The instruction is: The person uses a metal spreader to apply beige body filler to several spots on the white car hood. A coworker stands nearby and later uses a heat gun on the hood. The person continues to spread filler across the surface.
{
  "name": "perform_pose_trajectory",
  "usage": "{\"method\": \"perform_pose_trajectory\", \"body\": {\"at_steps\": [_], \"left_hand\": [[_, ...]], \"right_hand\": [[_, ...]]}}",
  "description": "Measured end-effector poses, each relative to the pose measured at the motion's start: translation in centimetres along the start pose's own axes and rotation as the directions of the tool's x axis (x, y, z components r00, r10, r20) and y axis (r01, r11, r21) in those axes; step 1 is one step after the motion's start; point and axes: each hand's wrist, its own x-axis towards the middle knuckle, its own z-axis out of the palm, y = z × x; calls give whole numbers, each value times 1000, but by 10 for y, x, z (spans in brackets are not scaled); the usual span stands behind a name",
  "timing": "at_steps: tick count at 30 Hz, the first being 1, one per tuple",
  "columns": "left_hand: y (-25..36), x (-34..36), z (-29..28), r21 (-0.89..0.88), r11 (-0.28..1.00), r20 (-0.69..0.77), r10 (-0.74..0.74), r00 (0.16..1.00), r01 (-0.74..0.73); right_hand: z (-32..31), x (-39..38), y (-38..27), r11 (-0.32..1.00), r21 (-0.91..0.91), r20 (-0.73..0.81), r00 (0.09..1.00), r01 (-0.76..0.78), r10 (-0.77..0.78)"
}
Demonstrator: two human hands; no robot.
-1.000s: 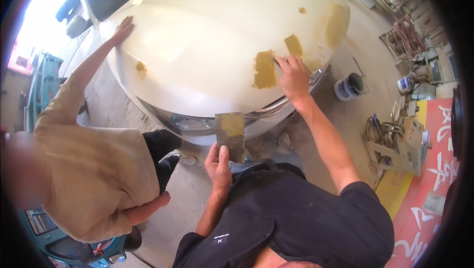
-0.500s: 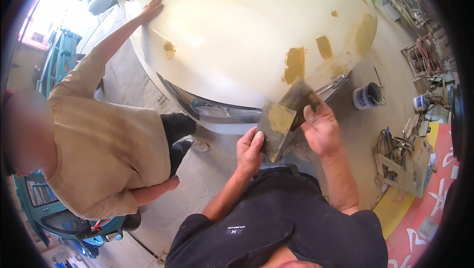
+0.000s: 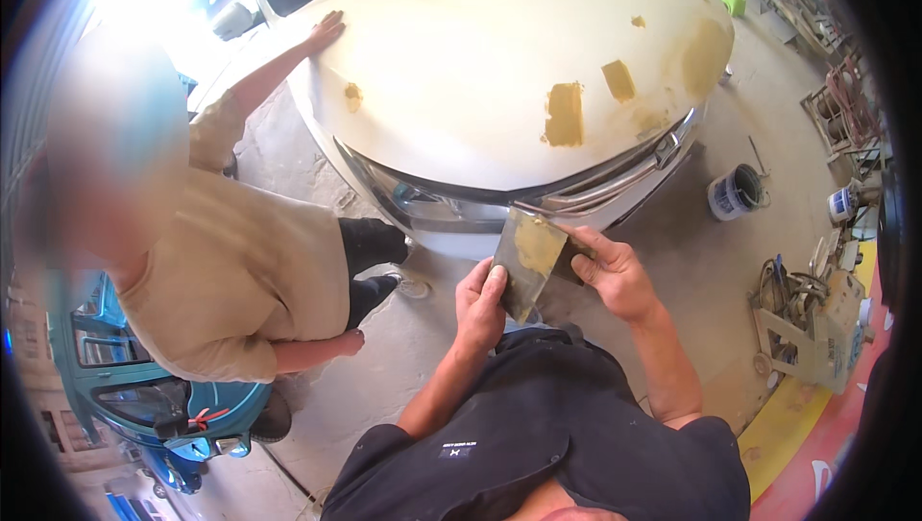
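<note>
In front of my chest, my left hand [image 3: 478, 308] is closed on a flat, dark putty spreader [image 3: 519, 289] with a smear of yellow putty [image 3: 540, 241] on its face. My right hand [image 3: 619, 276] grips a second dark spreader [image 3: 570, 266], thumb on its face. That one is partly hidden behind the left spreader, so I cannot tell whether the two touch. Both are held near the front edge of a white car hood [image 3: 432, 79]. Tan filler patches [image 3: 564, 118] mark the hood, the largest smear lying at its right side.
On my left stands a co-worker [image 3: 240, 281] in a tan shirt, one hand [image 3: 327, 31] flat on the hood. A bucket [image 3: 735, 192] stands on the floor at right, beyond a wheeled machine [image 3: 812, 329] with cables. A teal vehicle [image 3: 144, 391] is at lower left.
My right hand has come down toward me, bringing its spreader from over the hood's edge to behind the left one. The co-worker's head has moved closer, and the view has shifted slightly.
</note>
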Motion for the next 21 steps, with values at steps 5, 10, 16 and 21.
{"method": "perform_pose_trajectory", "body": {"at_steps": [5,10,16,21], "left_hand": [[11,-28,15,50,991,-24,124,992,-123],[13,-60,18,421,873,-94,313,945,-248],[15,-71,3,574,763,-54,397,916,-297],[33,-56,-21,718,617,32,434,900,-323]], "right_hand": [[-5,-37,18,993,-100,-285,958,-55,25],[17,-33,17,981,101,-430,896,167,-108],[71,-13,40,980,156,-432,901,120,-42],[98,18,53,974,196,-419,908,111,-19]]}}
